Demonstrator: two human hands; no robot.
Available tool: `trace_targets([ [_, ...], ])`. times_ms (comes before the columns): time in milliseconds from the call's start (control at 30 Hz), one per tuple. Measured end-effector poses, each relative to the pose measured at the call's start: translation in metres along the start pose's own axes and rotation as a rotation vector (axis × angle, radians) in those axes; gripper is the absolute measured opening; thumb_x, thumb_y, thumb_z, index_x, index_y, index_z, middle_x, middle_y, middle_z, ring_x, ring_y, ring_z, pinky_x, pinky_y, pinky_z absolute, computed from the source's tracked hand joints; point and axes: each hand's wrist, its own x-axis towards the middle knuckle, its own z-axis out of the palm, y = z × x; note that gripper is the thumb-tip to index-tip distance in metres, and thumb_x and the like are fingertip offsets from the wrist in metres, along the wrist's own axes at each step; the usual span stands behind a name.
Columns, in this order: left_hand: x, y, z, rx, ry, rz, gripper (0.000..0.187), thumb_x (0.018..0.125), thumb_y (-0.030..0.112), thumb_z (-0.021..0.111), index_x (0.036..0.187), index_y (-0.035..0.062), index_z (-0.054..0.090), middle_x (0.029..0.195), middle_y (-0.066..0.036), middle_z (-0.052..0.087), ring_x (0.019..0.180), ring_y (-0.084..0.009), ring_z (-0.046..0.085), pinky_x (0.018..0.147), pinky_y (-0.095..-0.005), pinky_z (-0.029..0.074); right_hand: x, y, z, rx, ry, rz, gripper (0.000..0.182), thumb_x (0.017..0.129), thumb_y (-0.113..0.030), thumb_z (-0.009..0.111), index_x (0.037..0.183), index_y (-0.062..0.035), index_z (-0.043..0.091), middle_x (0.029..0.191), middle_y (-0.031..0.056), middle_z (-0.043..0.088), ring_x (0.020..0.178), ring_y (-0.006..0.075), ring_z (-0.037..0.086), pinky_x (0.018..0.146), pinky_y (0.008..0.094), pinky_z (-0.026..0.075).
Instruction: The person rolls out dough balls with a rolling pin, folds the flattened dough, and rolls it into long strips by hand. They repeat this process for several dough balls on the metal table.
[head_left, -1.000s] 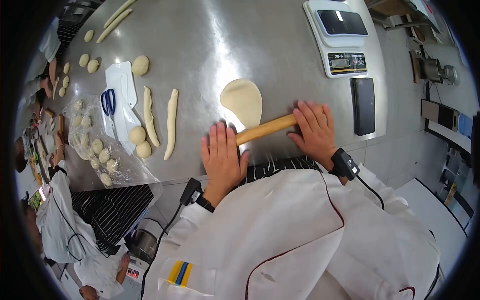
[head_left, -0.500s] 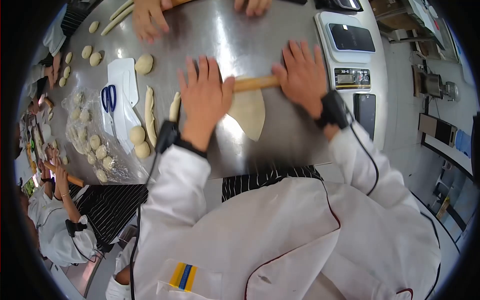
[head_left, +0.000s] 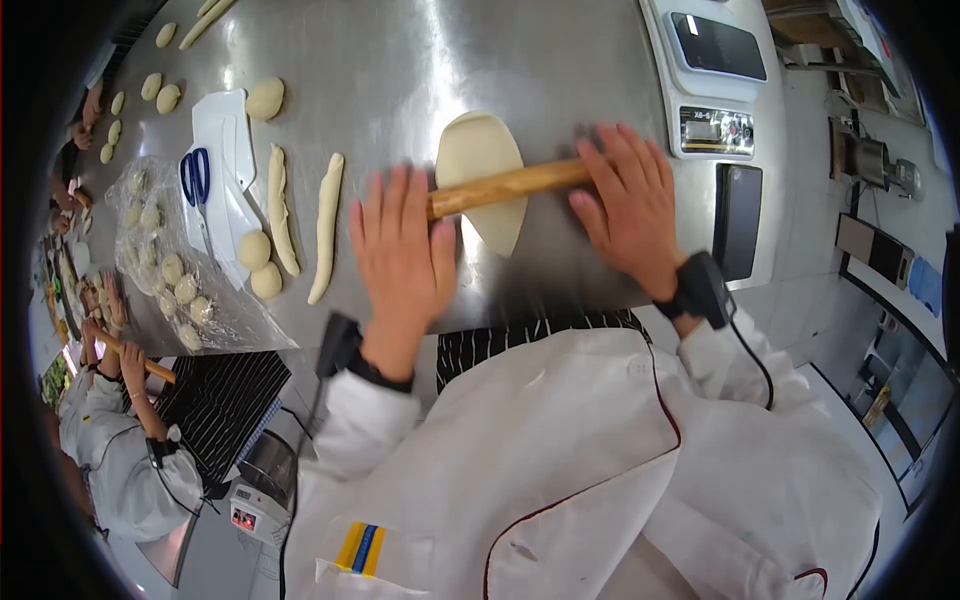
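A flat, pale oval of dough (head_left: 482, 150) lies on the steel table, with a wooden rolling pin (head_left: 515, 187) across its middle, tilted slightly up to the right. My left hand (head_left: 402, 245) rests at the pin's left end, palm down, its fingers extended and blurred at the tips. At the pin's right end is my right hand (head_left: 632, 205), fingers stretched forward and thumb apart. Left of my left hand lie two long dough strips, one (head_left: 327, 228) nearer and one (head_left: 281, 210) farther. The hands cover both ends of the pin.
At the left are blue-handled scissors (head_left: 197, 180) on white scrapers (head_left: 222, 140), dough balls (head_left: 265, 99) and plastic-wrapped dough (head_left: 165, 260). A scale (head_left: 712, 130) and phone (head_left: 738, 222) stand right. A co-worker (head_left: 130, 440) holds another rolling pin (head_left: 150, 366) at lower left.
The rolling pin and both my hands have moved toward me, showing the dough's far end. The other person's hands across the table have left the view. The camera view has shifted.
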Motion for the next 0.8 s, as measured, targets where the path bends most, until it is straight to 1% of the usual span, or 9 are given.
trace_targets([
  [67, 0.046, -0.018, 0.014, 0.301, -0.036, -0.009, 0.052, 0.099, 0.033, 0.044, 0.142, 0.0033, 0.049, 0.146, -0.023, 0.046, 0.139, -0.0441, 0.036, 0.114, -0.0560, 0.024, 0.043, 0.008, 0.017, -0.174, 0.047, -0.059, 0.048, 0.093, -0.043, 0.057, 0.127, -0.0096, 0.061, 0.138, 0.0174, 0.053, 0.133, 0.0363, 0.045, 0.113, 0.0544, 0.028],
  [133, 0.083, -0.030, 0.016, 0.370, 0.061, 0.017, 0.052, 0.098, 0.034, 0.045, 0.140, 0.0038, 0.050, 0.145, -0.025, 0.046, 0.139, -0.0448, 0.036, 0.113, -0.0573, 0.026, 0.080, 0.027, 0.036, -0.194, 0.070, -0.021, 0.049, 0.093, -0.044, 0.056, 0.126, -0.0084, 0.061, 0.139, 0.0180, 0.053, 0.134, 0.0365, 0.044, 0.113, 0.0553, 0.028],
  [200, 0.082, -0.032, 0.024, 0.362, 0.034, 0.009, 0.054, 0.097, 0.035, 0.045, 0.141, 0.0026, 0.049, 0.147, -0.026, 0.044, 0.139, -0.0454, 0.035, 0.113, -0.0572, 0.026, 0.085, 0.032, 0.039, -0.199, 0.070, -0.022, 0.050, 0.093, -0.044, 0.055, 0.127, -0.0072, 0.060, 0.140, 0.0185, 0.052, 0.135, 0.0369, 0.043, 0.113, 0.0552, 0.028],
  [267, 0.059, -0.030, 0.023, 0.365, 0.009, -0.019, 0.056, 0.096, 0.035, 0.046, 0.141, 0.0014, 0.048, 0.148, -0.026, 0.042, 0.140, -0.0460, 0.034, 0.114, -0.0571, 0.025, 0.066, 0.020, 0.040, -0.192, 0.068, -0.042, 0.052, 0.093, -0.044, 0.054, 0.128, -0.0059, 0.059, 0.141, 0.0189, 0.051, 0.136, 0.0372, 0.042, 0.113, 0.0551, 0.028],
  [400, -0.022, 0.001, 0.027, 0.148, 0.069, -0.034, 0.063, 0.094, 0.036, 0.050, 0.142, -0.0042, 0.043, 0.147, -0.028, 0.042, 0.141, -0.0480, 0.032, 0.116, -0.0578, 0.021, -0.026, -0.006, 0.023, -0.058, 0.007, -0.023, 0.057, 0.089, -0.038, 0.060, 0.134, -0.0029, 0.055, 0.144, 0.0179, 0.050, 0.136, 0.0354, 0.043, 0.113, 0.0516, 0.027],
  [533, -0.064, 0.015, 0.011, -0.016, 0.014, -0.039, 0.062, 0.092, 0.032, 0.054, 0.141, -0.0062, 0.043, 0.144, -0.029, 0.045, 0.139, -0.0496, 0.033, 0.115, -0.0599, 0.019, -0.068, -0.015, 0.002, -0.089, -0.044, -0.096, 0.056, 0.089, -0.036, 0.061, 0.134, -0.0050, 0.055, 0.144, 0.0171, 0.050, 0.133, 0.0337, 0.046, 0.112, 0.0497, 0.029],
  [633, -0.039, 0.000, 0.016, 0.009, -0.001, -0.027, 0.059, 0.093, 0.029, 0.054, 0.139, -0.0059, 0.044, 0.144, -0.029, 0.044, 0.138, -0.0502, 0.034, 0.116, -0.0597, 0.019, -0.031, -0.010, 0.007, -0.069, -0.019, -0.069, 0.053, 0.091, -0.037, 0.059, 0.133, -0.0052, 0.056, 0.143, 0.0185, 0.050, 0.134, 0.0347, 0.046, 0.112, 0.0495, 0.030],
  [733, 0.033, -0.019, 0.021, 0.224, 0.080, 0.013, 0.056, 0.095, 0.031, 0.050, 0.137, -0.0057, 0.047, 0.143, -0.030, 0.045, 0.138, -0.0472, 0.036, 0.115, -0.0583, 0.023, 0.050, 0.009, 0.029, -0.092, 0.004, 0.028, 0.051, 0.093, -0.039, 0.056, 0.130, -0.0035, 0.057, 0.143, 0.0208, 0.050, 0.134, 0.0372, 0.045, 0.110, 0.0510, 0.033],
  [800, 0.064, -0.036, 0.026, 0.262, 0.108, 0.026, 0.059, 0.093, 0.033, 0.051, 0.137, -0.0053, 0.047, 0.142, -0.030, 0.046, 0.138, -0.0457, 0.036, 0.115, -0.0579, 0.024, 0.063, 0.016, 0.038, -0.122, 0.002, 0.074, 0.051, 0.093, -0.038, 0.056, 0.129, -0.0026, 0.057, 0.143, 0.0215, 0.049, 0.134, 0.0379, 0.045, 0.110, 0.0513, 0.034],
])
